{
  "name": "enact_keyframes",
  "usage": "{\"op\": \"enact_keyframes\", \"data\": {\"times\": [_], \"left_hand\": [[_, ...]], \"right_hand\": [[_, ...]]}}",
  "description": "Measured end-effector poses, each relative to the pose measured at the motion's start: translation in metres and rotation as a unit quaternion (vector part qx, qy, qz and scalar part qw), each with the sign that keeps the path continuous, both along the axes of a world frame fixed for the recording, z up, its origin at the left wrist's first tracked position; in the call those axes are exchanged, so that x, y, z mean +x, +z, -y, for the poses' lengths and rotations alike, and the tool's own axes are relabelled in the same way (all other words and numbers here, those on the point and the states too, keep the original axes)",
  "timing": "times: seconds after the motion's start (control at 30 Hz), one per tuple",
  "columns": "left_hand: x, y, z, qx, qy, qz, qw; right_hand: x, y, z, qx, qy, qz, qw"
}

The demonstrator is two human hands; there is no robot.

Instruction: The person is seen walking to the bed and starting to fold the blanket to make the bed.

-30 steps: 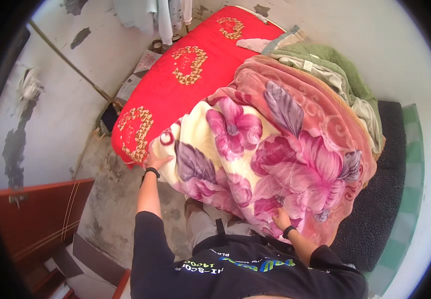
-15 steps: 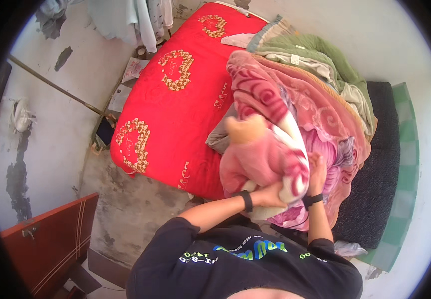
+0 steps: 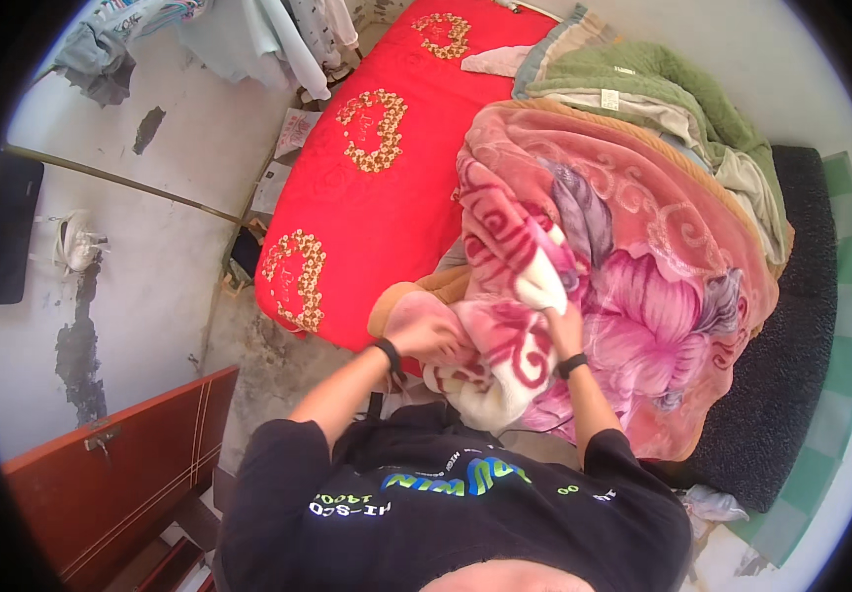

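A thick pink plush blanket (image 3: 643,316) with magenta flowers and white swirls lies spread over the near right part of the bed. Its near left portion is bunched up in front of me, with a peach-edged corner hanging over the red cover. My left hand (image 3: 431,338) is closed at that bunched part, its fingertips partly sunk among the folds. To the right, my right hand (image 3: 564,328) grips a white-and-magenta fold, fingers wrapped round it. Both wrists carry dark bands.
A red bedcover (image 3: 347,197) with gold heart patterns covers the bed's left side. Beyond the blanket lies a rumpled green quilt (image 3: 643,79). A dark textured mat (image 3: 776,355) runs along the right. A red-brown door (image 3: 130,464) stands at the lower left, and clothes (image 3: 248,44) hang above.
The lifted blanket bundle has come down and opened out, its peach corner dropping to the left. My left hand has moved left and up, and my right hand slightly left, away from the left one.
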State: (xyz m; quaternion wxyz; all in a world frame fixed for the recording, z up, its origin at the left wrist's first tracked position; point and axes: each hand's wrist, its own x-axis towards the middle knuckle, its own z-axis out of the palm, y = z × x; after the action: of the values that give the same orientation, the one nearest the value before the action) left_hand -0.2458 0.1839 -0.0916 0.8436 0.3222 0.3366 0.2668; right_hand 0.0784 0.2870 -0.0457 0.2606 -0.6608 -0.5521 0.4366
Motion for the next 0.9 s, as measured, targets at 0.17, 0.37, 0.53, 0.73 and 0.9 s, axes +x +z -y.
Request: {"op": "enact_keyframes", "data": {"times": [0.17, 0.37, 0.53, 0.73, 0.9], "left_hand": [[-0.107, -0.039, -0.041, 0.168, 0.073, -0.576, 0.797], [-0.068, -0.112, -0.089, 0.045, -0.008, -0.269, 0.962], [-0.009, -0.124, -0.083, 0.059, -0.213, -0.109, 0.969], [-0.112, -0.024, -0.138, 0.114, -0.244, -0.304, 0.914], [-0.31, 0.216, -0.132, 0.182, 0.0, -0.355, 0.917]], "right_hand": [[0.099, 0.036, 0.05, 0.02, -0.222, -0.001, 0.975], [0.103, 0.074, 0.165, 0.085, -0.341, 0.055, 0.934], [0.053, 0.092, 0.176, 0.047, -0.371, 0.14, 0.917], [0.005, 0.087, 0.113, 0.096, -0.361, 0.032, 0.927], [-0.104, 0.097, 0.051, 0.138, -0.278, -0.191, 0.931]]}}
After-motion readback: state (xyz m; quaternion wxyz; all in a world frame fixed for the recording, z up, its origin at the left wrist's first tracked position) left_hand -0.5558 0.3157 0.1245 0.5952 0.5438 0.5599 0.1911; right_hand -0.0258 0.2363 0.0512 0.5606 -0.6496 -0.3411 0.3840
